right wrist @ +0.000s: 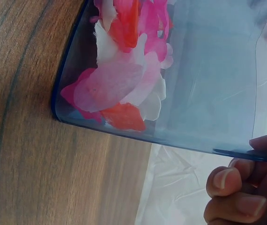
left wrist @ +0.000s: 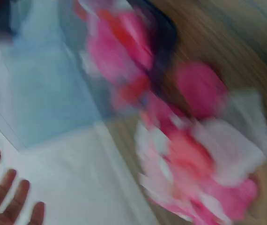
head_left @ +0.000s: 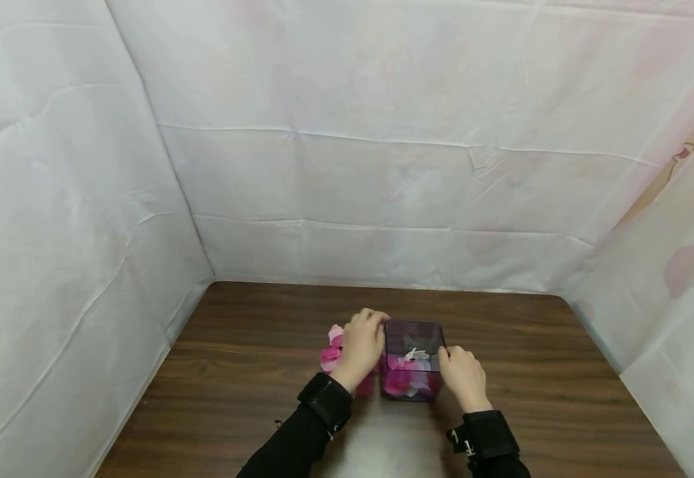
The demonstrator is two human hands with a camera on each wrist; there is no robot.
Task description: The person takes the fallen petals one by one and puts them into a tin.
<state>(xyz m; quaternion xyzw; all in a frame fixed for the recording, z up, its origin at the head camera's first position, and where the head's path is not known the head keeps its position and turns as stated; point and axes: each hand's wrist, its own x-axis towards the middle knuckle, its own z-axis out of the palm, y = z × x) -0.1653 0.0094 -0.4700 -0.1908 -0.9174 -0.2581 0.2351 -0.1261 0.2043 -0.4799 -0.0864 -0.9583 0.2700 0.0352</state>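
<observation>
Several loose petals (head_left: 331,356) lie just below the frame's middle, beside the left hand (head_left: 361,343), whose fingers spread near the tinted box's (head_left: 413,329) upper-left corner; whether they touch it cannot be told. The box stands just right, holding more petals (head_left: 399,380). Rightmost, the right hand (head_left: 464,380) pinches its rim; a steady hold there should best keep it from tipping.

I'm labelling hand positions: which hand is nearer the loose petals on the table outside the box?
Left. The left hand is just beside the loose petals, partly covering them in the head view; the right hand is across the tinted box from them, gripping it.
</observation>
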